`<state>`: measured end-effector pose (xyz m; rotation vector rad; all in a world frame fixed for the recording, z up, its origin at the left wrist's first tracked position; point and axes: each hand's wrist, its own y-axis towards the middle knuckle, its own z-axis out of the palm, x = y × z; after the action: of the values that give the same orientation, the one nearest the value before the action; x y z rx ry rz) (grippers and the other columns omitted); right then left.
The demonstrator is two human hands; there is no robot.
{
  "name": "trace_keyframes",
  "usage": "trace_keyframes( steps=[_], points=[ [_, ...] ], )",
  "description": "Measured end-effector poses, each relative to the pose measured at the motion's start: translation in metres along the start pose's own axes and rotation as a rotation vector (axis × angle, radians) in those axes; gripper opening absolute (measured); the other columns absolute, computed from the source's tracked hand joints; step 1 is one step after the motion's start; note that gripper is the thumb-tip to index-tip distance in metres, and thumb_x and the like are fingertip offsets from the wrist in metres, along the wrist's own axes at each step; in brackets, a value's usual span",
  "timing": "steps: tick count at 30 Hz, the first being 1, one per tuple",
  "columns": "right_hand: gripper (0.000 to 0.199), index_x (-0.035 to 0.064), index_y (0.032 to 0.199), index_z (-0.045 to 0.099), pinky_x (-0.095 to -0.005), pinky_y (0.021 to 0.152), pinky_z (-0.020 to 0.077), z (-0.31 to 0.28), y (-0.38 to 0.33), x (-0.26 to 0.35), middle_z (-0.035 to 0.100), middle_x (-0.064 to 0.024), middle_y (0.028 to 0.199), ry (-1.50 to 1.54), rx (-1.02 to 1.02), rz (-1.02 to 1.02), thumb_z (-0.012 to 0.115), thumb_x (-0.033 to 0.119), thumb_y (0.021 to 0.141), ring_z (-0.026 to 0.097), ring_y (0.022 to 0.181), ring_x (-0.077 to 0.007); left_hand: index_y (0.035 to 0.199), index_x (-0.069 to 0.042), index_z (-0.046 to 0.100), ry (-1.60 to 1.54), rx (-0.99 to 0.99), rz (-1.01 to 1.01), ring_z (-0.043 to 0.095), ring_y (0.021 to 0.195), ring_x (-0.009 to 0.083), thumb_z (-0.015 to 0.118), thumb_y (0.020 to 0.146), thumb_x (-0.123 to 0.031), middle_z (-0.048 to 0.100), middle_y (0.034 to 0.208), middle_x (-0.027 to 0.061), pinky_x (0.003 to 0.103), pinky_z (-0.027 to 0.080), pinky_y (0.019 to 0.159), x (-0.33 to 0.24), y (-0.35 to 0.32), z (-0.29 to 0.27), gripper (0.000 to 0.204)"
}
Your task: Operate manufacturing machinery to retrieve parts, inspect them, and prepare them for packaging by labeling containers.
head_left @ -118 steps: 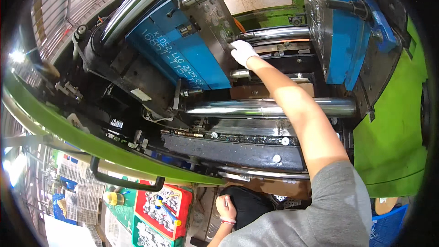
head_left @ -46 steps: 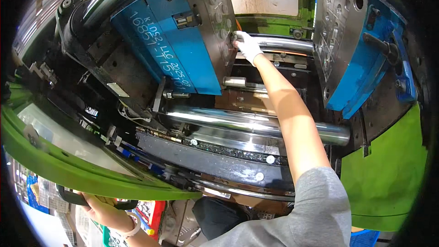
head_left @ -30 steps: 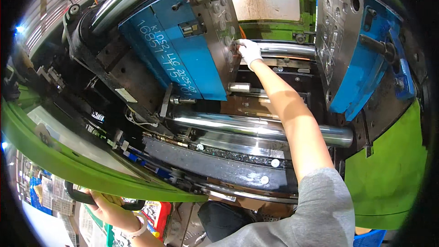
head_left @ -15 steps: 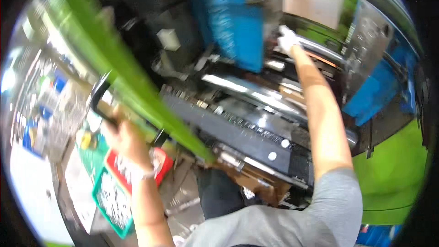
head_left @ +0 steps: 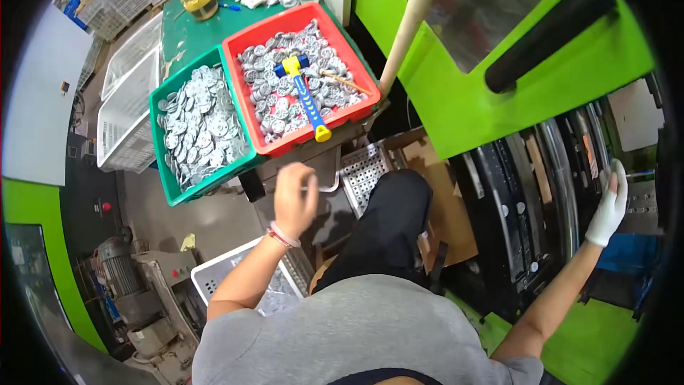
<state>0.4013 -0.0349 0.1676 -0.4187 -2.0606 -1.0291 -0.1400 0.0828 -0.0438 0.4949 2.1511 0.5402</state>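
My bare left hand [head_left: 295, 201], with bracelets at its wrist, hovers just in front of the red tray [head_left: 345, 41]. Its fingers are loosely curled, the thumb stands apart, and nothing shows in it. At the far right, my right hand [head_left: 608, 207] in a white glove is stretched out beside the machine's metal bars [head_left: 559, 178]; its fingers point away and hold nothing that I can see. Small grey wheel-shaped parts [head_left: 267, 93] fill the red tray, with a yellow and blue hammer [head_left: 305, 96] lying on top. Flat silvery discs [head_left: 199, 128] fill the green tray [head_left: 171, 189] beside it.
A green machine door [head_left: 456, 110] with a black handle [head_left: 548, 32] fills the upper right. Behind the trays, a jar [head_left: 199, 0] stands on the green table [head_left: 178, 32]. White crates [head_left: 128, 110] stand at the left, a perforated metal tray [head_left: 365, 175] near my knee.
The view has swung left toward the trays. My left hand has let go of the black door handle, and my right hand has drawn back from deep inside the machine.
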Motion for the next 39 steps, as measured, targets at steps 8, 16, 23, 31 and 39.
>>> trace_keyframes(
  steps=[8, 16, 23, 31, 39],
  points=[
    [0.025, -0.0057, 0.114, 0.059, -0.0319, 0.093, 0.0459, 0.051, -0.151, 0.052, 0.060, -0.0129, 0.116, -0.248, 0.135, 0.053, 0.053, 0.011, 0.096, 0.060, 0.102, -0.0202, 0.123, -0.002, 0.045, -1.416, 0.425, -0.840, 0.060, 0.080, 0.0192, 0.027, 0.094, -0.064, 0.060, 0.106, 0.0130, 0.034, 0.052, 0.075, 0.047, 0.029, 0.035, 0.070],
    [0.023, -0.0041, 0.111, 0.061, -0.0283, 0.087, 0.0469, 0.001, -0.218, 0.092, 0.062, -0.0104, 0.112, -0.350, -0.035, 0.173, 0.054, 0.011, 0.095, 0.061, 0.096, -0.0164, 0.117, 0.002, 0.052, -2.209, 0.467, -1.006, 0.060, 0.084, 0.0227, 0.045, 0.096, -0.048, 0.062, 0.109, 0.0129, 0.038, 0.055, 0.079, 0.049, 0.064, 0.058, 0.054],
    [0.023, -0.0032, 0.110, 0.062, -0.0276, 0.087, 0.0474, -0.009, -0.244, 0.104, 0.064, -0.0088, 0.108, -0.299, -0.073, 0.109, 0.055, 0.012, 0.095, 0.062, 0.094, -0.0149, 0.095, -0.001, 0.051, -2.278, 0.525, -1.084, 0.042, 0.061, 0.0120, 0.049, 0.097, -0.017, 0.042, 0.071, 0.0014, 0.026, 0.046, 0.061, 0.048, 0.076, 0.043, 0.016],
    [0.021, -0.0018, 0.110, 0.062, -0.0261, 0.086, 0.0466, -0.026, -0.271, 0.129, 0.062, -0.0082, 0.106, -0.341, -0.083, -0.006, 0.057, 0.011, 0.094, 0.061, 0.094, -0.0142, 0.091, -0.003, 0.050, -2.117, 0.466, -1.078, 0.042, 0.061, 0.0111, 0.049, 0.097, -0.015, 0.044, 0.074, 0.0017, 0.027, 0.048, 0.064, 0.060, 0.062, 0.026, 0.013],
    [0.021, -0.0019, 0.109, 0.062, -0.0270, 0.087, 0.0462, -0.073, -0.293, 0.159, 0.062, -0.0075, 0.106, -0.440, -0.207, -0.030, 0.057, 0.011, 0.094, 0.060, 0.095, -0.0143, 0.094, -0.002, 0.050, -2.176, 0.571, -0.897, 0.036, 0.055, 0.0101, 0.045, 0.099, -0.018, 0.040, 0.070, 0.0018, 0.025, 0.045, 0.061, 0.047, 0.039, 0.018, 0.018]
  ],
)
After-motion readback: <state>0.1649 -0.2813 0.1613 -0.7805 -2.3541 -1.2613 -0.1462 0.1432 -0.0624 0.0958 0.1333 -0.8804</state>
